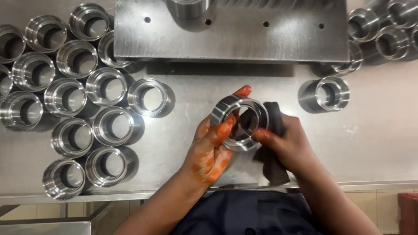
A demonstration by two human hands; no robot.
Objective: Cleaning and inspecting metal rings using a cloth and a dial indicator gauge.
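Observation:
My left hand (211, 150), stained orange, grips a shiny steel ring (226, 114) by its rim, with the fingers reaching into and over its bore. My right hand (289, 141) holds a dark cloth (272, 167) and presses it against the ring's right side and inner wall. The ring is tilted, its opening facing up toward me, held just above the steel table near its front edge.
Several similar steel rings (106, 87) stand clustered on the table's left. One ring (332, 92) stands alone at the right, with more (392, 41) at the back right. A thick drilled steel plate (230, 39) lies across the back. The table's front edge (130, 193) is close.

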